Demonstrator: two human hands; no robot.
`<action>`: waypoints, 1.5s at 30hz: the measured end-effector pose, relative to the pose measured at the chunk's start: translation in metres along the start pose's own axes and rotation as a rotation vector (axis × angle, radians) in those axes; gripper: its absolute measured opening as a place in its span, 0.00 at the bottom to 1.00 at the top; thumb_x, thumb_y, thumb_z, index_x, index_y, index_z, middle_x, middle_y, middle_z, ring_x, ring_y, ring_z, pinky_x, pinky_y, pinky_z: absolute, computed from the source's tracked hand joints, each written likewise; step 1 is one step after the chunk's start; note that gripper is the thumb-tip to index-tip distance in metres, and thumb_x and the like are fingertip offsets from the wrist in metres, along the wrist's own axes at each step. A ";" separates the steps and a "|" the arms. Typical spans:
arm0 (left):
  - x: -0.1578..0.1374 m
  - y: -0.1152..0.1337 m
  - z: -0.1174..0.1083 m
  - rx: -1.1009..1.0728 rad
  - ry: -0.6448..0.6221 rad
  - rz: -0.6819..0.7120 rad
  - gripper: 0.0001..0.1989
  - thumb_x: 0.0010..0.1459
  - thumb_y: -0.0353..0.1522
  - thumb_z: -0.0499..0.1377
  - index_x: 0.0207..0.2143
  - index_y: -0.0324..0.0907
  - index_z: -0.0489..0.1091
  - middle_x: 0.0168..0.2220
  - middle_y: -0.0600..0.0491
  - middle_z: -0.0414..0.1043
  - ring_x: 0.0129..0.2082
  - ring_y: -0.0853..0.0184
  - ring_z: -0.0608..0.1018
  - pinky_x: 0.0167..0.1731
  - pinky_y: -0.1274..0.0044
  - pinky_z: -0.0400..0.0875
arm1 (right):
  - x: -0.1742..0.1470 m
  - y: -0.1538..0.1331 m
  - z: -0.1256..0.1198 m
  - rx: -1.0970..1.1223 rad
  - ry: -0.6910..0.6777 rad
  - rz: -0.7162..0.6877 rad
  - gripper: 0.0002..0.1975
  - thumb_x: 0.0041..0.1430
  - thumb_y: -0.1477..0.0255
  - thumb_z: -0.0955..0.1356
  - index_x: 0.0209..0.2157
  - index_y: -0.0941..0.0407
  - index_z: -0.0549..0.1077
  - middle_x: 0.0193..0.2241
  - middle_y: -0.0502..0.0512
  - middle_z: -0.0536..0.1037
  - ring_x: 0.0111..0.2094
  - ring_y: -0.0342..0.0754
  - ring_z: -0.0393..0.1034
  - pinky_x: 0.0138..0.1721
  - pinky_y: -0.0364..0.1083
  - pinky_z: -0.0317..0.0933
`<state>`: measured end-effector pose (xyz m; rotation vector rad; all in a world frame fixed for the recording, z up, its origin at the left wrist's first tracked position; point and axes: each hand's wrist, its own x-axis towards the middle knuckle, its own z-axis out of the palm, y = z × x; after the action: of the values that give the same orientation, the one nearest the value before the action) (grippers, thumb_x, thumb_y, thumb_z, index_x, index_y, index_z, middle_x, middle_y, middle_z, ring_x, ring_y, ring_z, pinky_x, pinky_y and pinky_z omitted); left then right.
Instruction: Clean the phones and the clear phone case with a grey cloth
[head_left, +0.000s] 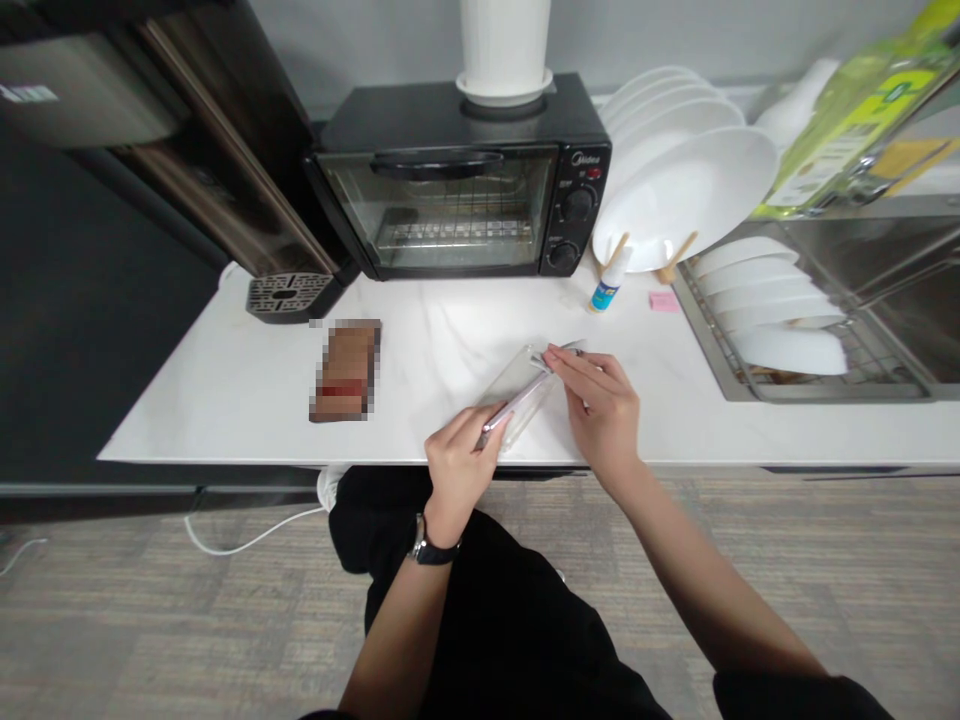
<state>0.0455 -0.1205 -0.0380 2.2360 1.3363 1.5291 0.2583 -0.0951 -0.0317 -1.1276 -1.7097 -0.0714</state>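
My left hand (459,455), with a watch at the wrist, is closed around the lower end of a phone (517,400). The phone is tilted and shows mostly its thin edge. At its upper end my right hand (604,410) is closed, the fingertips pinched together. A thin pale thing (574,346) pokes out by those fingers; its kind is too small to tell. Beneath the phone a clear phone case (514,372) lies on the white counter (420,390), partly hidden by the phone and both hands.
A pixelated brown rectangular item (346,372) lies at the left. Behind stand a toaster oven (457,210) and a drinks machine (247,180). To the right are a small spray bottle (604,290), a pink eraser-like block (664,302), racked plates (690,190) and a sink (900,300).
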 end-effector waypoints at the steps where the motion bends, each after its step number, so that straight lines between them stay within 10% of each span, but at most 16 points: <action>1: 0.000 0.000 0.000 0.004 0.001 0.000 0.03 0.73 0.28 0.69 0.45 0.42 0.85 0.39 0.51 0.90 0.36 0.62 0.91 0.39 0.75 0.85 | -0.002 -0.006 0.002 0.010 -0.014 -0.002 0.25 0.78 0.80 0.67 0.66 0.44 0.83 0.59 0.55 0.89 0.53 0.56 0.86 0.53 0.59 0.86; 11: -0.004 -0.008 0.001 0.089 0.052 0.035 0.20 0.66 0.21 0.63 0.23 0.52 0.71 0.20 0.53 0.73 0.18 0.63 0.75 0.19 0.68 0.68 | -0.031 -0.075 0.012 0.197 -0.198 -0.035 0.44 0.77 0.78 0.68 0.82 0.29 0.51 0.68 0.39 0.80 0.56 0.58 0.87 0.55 0.60 0.88; 31: 0.001 -0.001 0.000 -0.006 -0.004 -0.002 0.03 0.73 0.29 0.68 0.44 0.43 0.85 0.38 0.50 0.89 0.35 0.62 0.91 0.38 0.75 0.84 | 0.006 0.013 -0.006 0.021 -0.062 0.018 0.20 0.81 0.75 0.67 0.62 0.45 0.85 0.58 0.55 0.89 0.54 0.56 0.87 0.55 0.59 0.85; 38: 0.002 0.000 0.000 0.011 -0.002 0.009 0.03 0.73 0.29 0.68 0.44 0.42 0.84 0.37 0.50 0.89 0.34 0.64 0.90 0.37 0.76 0.83 | -0.005 -0.013 0.006 0.066 -0.022 -0.033 0.22 0.83 0.75 0.65 0.65 0.43 0.83 0.60 0.51 0.88 0.53 0.54 0.88 0.51 0.54 0.86; 45: 0.000 -0.008 0.002 0.085 0.070 0.059 0.19 0.67 0.24 0.61 0.22 0.45 0.66 0.20 0.58 0.72 0.18 0.70 0.74 0.21 0.78 0.66 | -0.029 -0.063 0.019 0.235 -0.175 -0.017 0.19 0.85 0.61 0.62 0.64 0.27 0.79 0.64 0.33 0.84 0.53 0.53 0.89 0.54 0.51 0.88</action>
<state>0.0420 -0.1148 -0.0435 2.3129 1.3916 1.6138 0.2012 -0.1385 -0.0348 -0.9672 -1.8276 0.2187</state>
